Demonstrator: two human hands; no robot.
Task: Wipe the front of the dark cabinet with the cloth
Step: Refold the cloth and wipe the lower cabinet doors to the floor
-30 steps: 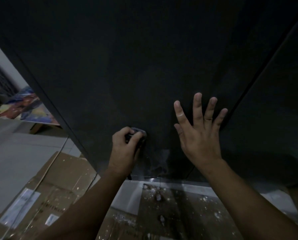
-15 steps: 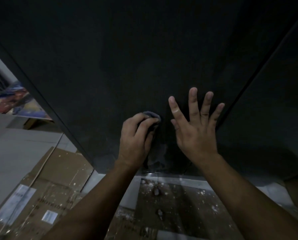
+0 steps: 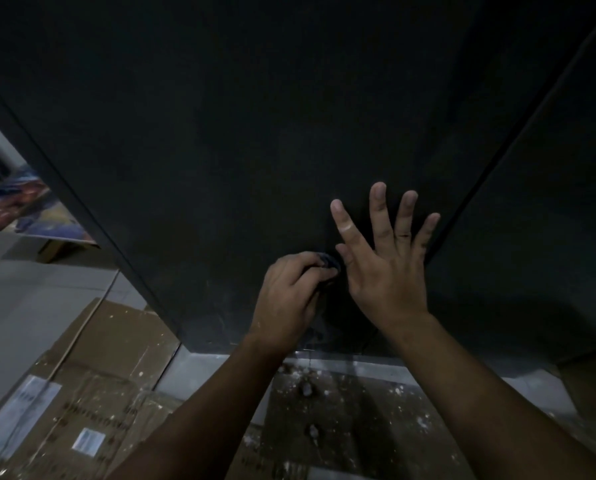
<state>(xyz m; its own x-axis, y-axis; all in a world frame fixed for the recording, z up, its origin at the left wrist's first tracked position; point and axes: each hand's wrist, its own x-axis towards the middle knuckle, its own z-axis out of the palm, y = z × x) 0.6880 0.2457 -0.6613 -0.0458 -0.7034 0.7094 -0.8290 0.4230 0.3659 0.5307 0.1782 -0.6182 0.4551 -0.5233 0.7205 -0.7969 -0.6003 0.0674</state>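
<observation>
The left hand (image 3: 289,299) is gripping a dark cloth (image 3: 328,263) against the lower front of the dark cabinet (image 3: 255,133), hiding most of it in the dim light. The right hand (image 3: 388,271) is pressing flat and spread on the cabinet just beside it.

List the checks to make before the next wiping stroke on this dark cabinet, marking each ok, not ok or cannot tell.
1. Cloth gripped by the left hand: ok, fingers curl round it.
2. Cloth pressed against the cabinet front: cannot tell how firmly.
3. Right hand bracing, fingers spread on the panel: ok.
4. Path to the right free: not ok, the right hand's thumb lies beside the cloth.
5. Lower panel clean: not ok, pale marks show near the bottom edge.
</observation>
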